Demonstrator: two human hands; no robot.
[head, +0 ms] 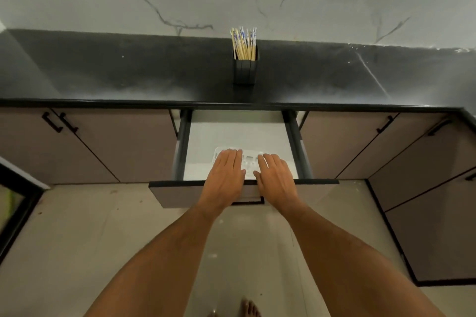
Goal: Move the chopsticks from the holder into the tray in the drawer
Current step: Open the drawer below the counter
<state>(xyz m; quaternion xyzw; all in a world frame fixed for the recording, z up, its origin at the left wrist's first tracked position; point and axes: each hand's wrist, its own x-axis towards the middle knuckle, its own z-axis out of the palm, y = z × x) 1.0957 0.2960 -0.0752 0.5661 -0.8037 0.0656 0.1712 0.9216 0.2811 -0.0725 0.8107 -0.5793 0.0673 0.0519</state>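
Resting our left hand (228, 165) and right hand (273, 171) flat, fingers straight, on the clear plastic tray (249, 161) in the open drawer (231, 134), we judge it being positioned; next, reach toward twelve o'clock for the blue-patterned bamboo chopsticks (244, 42), upright in the black holder (244, 71) on the dark counter (128, 72).

chopsticks (244, 42) upright in black holder (244, 71), clear tray (233, 150) in drawer (239, 134)
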